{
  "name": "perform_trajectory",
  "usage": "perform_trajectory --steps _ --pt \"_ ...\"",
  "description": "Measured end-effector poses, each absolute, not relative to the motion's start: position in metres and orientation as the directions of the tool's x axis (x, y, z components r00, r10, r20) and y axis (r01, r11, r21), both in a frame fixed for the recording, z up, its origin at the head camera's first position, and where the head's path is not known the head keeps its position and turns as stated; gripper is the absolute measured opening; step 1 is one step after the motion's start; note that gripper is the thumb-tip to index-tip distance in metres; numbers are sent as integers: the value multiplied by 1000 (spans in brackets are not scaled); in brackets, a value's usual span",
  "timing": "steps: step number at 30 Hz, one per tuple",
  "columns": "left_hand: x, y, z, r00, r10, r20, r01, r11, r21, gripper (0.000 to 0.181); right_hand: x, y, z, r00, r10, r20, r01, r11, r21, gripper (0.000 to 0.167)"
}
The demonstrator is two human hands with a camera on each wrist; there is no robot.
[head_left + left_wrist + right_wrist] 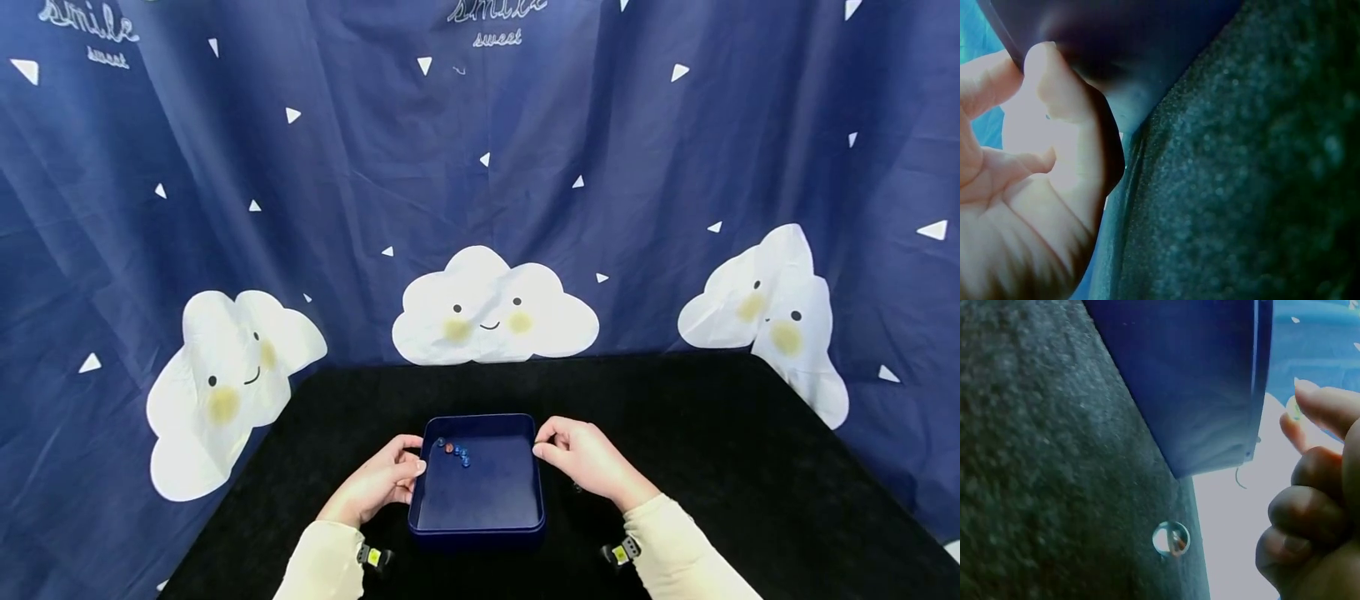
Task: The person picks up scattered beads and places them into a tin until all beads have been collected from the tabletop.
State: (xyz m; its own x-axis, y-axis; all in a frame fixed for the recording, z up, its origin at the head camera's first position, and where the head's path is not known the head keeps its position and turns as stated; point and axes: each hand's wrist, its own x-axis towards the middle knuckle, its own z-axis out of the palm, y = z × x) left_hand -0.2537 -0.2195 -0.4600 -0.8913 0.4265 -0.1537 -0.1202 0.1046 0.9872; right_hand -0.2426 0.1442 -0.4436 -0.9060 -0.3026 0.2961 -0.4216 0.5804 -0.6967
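The square blue tray (pixel 480 496) sits on the black cloth (pixel 675 433) in front of the person, its raised walls seeming well suited to stopping round things from rolling off. Inside, near its far left corner, small shiny beads (pixel 466 461) lie in a short, bent line, mostly blue, with one reddish bead (pixel 449 448) among them.

The left hand (pixel 381 482) pinches the tray's left wall between thumb and fingers, probably to steady it. The right hand (pixel 588 458) is just beside the right wall, thumb and forefinger tips brought near each other and the other fingers curled in; whether something tiny sits between those tips I cannot tell.

Outside the tray, below the right hand, a clear, glassy ball (pixel 1171 539) lies on the cloth, whose nap likely checks rolling. Beyond hangs a navy curtain (pixel 360 167) printed with smiling clouds (pixel 495 308).
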Motion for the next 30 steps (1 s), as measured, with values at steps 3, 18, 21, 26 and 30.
perform_trajectory --steps 3,18,21,26,30 --pt "-254 -219 -458 -895 422 -143 -108 106 988 55 -242 141 -444 -902 -305 306 -430 578 -693 12" --pt "-258 -213 -458 -894 424 -147 -105 121 987 55 -242 139 -447 -891 -317 325 -453 592 -666 8" --pt "-259 -214 -459 -896 422 -139 -99 117 988 56 -243 138 -449 -892 -306 332 -451 583 -675 11" --pt "-256 -219 -464 -892 422 -162 -122 122 985 56 -240 134 -454 -892 -331 308 -450 572 -686 12" --pt "-255 -220 -465 -892 427 -144 -111 103 989 57 -241 131 -455 -887 -336 316 -459 580 -673 12"
